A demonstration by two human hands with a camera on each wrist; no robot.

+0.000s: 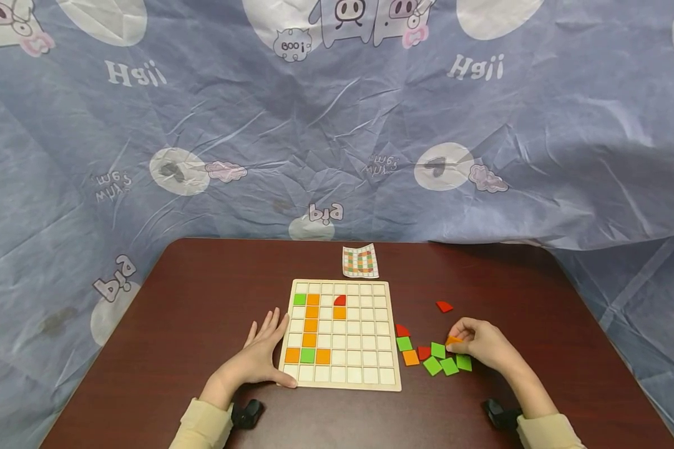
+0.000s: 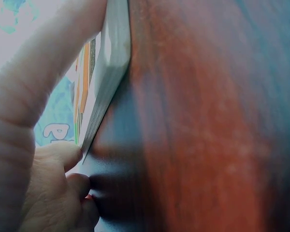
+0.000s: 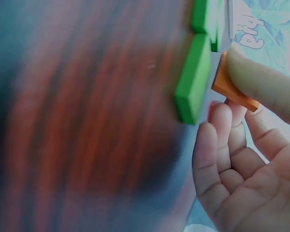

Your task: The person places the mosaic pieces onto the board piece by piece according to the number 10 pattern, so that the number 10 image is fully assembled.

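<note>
My left hand (image 1: 258, 355) steadies the pale wooden grid board (image 1: 365, 376) from its left side. Its thumb rests at the near left corner and the fairly straight fingers reach along the left edge. On the board lie several orange tiles (image 1: 311, 325), two green squares (image 1: 307, 356) and a red quarter-round tile (image 1: 340, 300). To the right of the board, my right hand (image 1: 485, 343) pinches an orange tile (image 3: 229, 87) between thumb and fingers. Just beneath that hand are loose green tiles (image 1: 449, 366); one green tile (image 3: 193, 79) shows large in the right wrist view.
Further loose pieces lie by the board's right edge, including an orange square (image 1: 410, 357) and red quarter-rounds (image 1: 402, 330). Another red piece (image 1: 444, 306) sits farther back. A printed pattern card (image 1: 361, 262) lies behind the board on the dark table (image 1: 230, 268).
</note>
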